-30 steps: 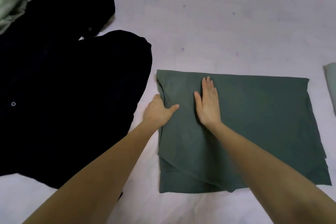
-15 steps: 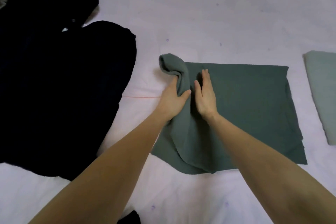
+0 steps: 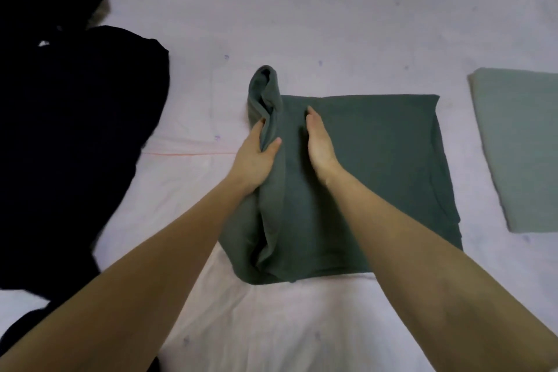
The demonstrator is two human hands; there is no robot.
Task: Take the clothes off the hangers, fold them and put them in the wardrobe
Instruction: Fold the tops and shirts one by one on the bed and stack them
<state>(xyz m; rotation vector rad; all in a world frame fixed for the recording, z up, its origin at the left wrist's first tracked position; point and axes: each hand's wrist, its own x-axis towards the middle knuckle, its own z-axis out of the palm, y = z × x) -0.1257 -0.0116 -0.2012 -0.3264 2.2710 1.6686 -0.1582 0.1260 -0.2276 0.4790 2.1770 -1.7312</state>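
Dark green garment [image 3: 371, 166], half folded, flat on the pale pink bed sheet [image 3: 302, 24]. Left hand [image 3: 256, 157] gripping its left edge, thumb on top, flap lifted up. Right hand [image 3: 320, 145] pressed edge-on into the middle, fingers straight. Black clothes [image 3: 69, 130] heaped left, light green folded piece [image 3: 522, 148] right.

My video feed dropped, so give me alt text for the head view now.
Left hand grips the raised left edge of a dark green garment on a pale pink bedsheet, while the right hand presses edge-on along the fold. A black clothes pile lies left, a folded grey-green cloth right.
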